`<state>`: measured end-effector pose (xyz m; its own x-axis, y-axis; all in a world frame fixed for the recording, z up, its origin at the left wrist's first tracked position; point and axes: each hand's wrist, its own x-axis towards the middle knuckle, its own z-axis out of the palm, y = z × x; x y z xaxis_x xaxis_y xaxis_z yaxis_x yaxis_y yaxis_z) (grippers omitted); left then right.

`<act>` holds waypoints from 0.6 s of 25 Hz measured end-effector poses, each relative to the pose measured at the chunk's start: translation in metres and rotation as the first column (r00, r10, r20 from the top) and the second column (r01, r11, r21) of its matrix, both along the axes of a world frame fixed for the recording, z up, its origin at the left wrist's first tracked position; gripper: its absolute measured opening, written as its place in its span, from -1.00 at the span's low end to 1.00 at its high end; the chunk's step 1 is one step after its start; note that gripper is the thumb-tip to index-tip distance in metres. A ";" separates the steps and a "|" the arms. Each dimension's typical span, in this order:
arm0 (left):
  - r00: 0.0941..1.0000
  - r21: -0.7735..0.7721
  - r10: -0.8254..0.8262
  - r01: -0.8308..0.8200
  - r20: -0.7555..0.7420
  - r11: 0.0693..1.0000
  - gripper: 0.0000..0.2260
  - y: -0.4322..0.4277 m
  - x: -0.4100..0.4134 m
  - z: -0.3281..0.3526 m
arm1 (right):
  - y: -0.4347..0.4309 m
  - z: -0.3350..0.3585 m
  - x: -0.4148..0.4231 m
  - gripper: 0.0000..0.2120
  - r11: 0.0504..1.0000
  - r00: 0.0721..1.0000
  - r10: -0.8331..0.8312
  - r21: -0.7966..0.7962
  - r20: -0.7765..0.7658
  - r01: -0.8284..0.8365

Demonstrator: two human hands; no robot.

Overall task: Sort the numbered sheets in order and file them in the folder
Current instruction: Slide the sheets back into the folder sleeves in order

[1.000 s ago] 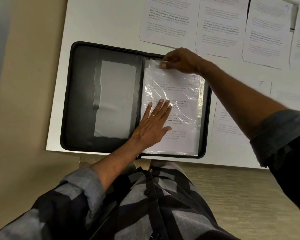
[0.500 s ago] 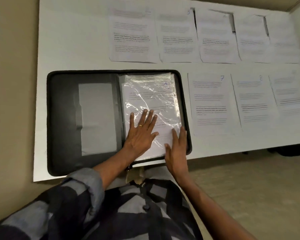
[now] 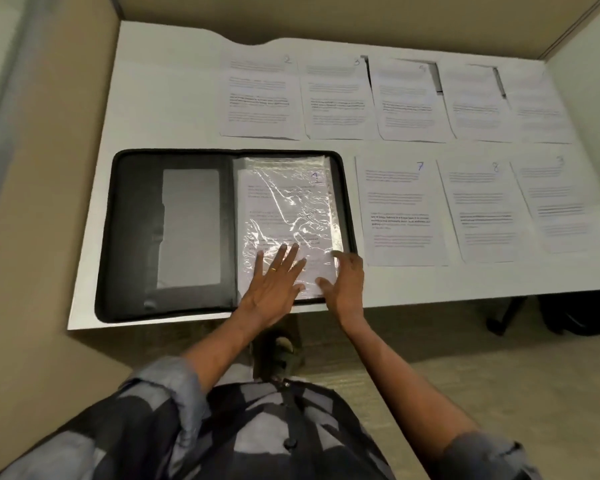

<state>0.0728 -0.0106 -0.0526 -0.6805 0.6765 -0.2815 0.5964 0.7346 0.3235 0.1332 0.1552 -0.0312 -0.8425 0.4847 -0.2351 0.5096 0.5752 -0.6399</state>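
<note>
One sheet (image 3: 284, 202), marked 1, lies in the plastic sleeve (image 3: 336, 223) of the folder (image 3: 136, 237). The left hand (image 3: 274, 285) presses flat on it; the right hand (image 3: 347, 282) rests open at its corner. The sleeve looks thin, floppy and slippery: lift it by that corner.

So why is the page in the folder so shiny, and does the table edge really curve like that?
Head view: light glares off the crinkled plastic sleeve in the folder, washing out some of the text beneath. Head view: the wide lens bends the table edges, and the sheets at the far right look soft and pale.
</note>
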 end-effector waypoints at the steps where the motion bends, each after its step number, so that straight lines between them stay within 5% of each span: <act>1: 0.999 0.002 0.020 -0.020 0.029 1.000 -0.48 0.000 0.007 0.002 | 0.006 0.006 -0.004 -0.46 0.995 0.998 -0.062 -0.079 -0.007 0.062; 5: 0.959 0.123 0.172 -0.204 0.225 0.971 -0.52 0.003 0.007 0.017 | 0.022 0.024 -0.012 -0.58 0.958 0.987 -0.152 -0.239 0.050 0.159; 12: 0.789 0.250 0.283 -0.475 0.545 0.844 -0.44 0.013 -0.012 0.053 | 0.004 0.054 -0.003 -0.80 0.979 0.993 -0.089 0.176 -0.077 0.101; 15: 0.670 0.320 0.307 -0.642 0.676 0.696 -0.35 0.018 -0.020 0.079 | -0.008 0.068 -0.004 -0.80 0.998 0.990 -0.059 0.010 -0.128 0.060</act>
<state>0.0529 0.0070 0.0263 -0.7857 0.4446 -0.4302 -0.1929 0.4848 0.8531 0.1294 0.1471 0.0366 -0.8346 0.5374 -0.1207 0.4581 0.5556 -0.6939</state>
